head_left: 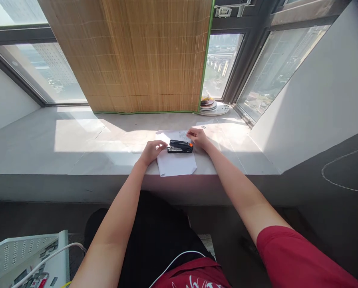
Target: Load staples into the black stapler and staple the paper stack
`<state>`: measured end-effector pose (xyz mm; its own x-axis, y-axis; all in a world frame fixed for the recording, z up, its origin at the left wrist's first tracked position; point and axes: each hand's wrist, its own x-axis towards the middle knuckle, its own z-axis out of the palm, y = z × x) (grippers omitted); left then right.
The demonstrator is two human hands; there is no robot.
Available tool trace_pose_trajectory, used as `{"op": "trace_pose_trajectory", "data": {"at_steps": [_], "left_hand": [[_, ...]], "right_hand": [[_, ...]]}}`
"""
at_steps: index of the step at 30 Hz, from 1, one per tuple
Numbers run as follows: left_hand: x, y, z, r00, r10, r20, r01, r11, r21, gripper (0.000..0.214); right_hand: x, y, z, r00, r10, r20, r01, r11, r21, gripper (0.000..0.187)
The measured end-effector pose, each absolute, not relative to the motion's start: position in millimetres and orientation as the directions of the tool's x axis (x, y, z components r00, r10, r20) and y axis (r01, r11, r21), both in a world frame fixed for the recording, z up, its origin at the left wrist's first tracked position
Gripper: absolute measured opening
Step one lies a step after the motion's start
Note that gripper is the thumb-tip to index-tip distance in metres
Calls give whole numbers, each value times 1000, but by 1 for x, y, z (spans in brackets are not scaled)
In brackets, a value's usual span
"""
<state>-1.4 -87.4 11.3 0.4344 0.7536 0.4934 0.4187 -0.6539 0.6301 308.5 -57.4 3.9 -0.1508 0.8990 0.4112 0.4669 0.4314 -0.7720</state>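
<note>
A black stapler with an orange spot at its right end lies on white paper on the window sill. Its metal part sticks out at the left end, where the fingertips of my left hand pinch it. My right hand is just above the stapler's right end, over the paper's upper right part. Thumb and fingers are pressed together there; anything between them is too small to make out. Beyond this hand a small grey strip, perhaps staples, rests on the sill.
A bamboo blind hangs in front of the window behind the sill. Stacked round plates or discs stand at the back right corner. Down at the left is a white plastic basket with items and a white cable.
</note>
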Motion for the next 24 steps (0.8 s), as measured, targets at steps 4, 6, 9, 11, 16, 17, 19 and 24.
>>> {"op": "trace_pose_trajectory", "data": {"at_steps": [4,6,9,11,16,17,19,24], "left_hand": [[0,-87,10,452,744,493,422,-664,617,19],[-1,-87,9,461,738,492,417,-670,614,19],[-1,-87,9,450,739,501,420,-670,612,21],[-1,-87,9,449,737,505,415,-672,613,21],[0,-90,12,470,741,479,412,-664,624,20],[0,-91,13,471,746,471,421,-659,623,21],[0,-91,13,467,748,472,433,-659,615,21],[0,-91,11,450,733,509,445,-679,584,16]], "right_hand": [[309,-57,4,-165,905,391,490,419,-764,28],[309,-57,4,-167,908,384,497,414,-763,29],[309,-57,5,-173,909,380,501,413,-761,31],[309,-57,5,-176,907,382,495,417,-762,32],[310,-56,4,-185,909,374,495,415,-764,33],[310,-56,4,-184,910,370,499,411,-763,32],[310,-56,3,-184,911,368,506,409,-759,30],[309,-55,4,-194,913,359,519,406,-752,26]]}}
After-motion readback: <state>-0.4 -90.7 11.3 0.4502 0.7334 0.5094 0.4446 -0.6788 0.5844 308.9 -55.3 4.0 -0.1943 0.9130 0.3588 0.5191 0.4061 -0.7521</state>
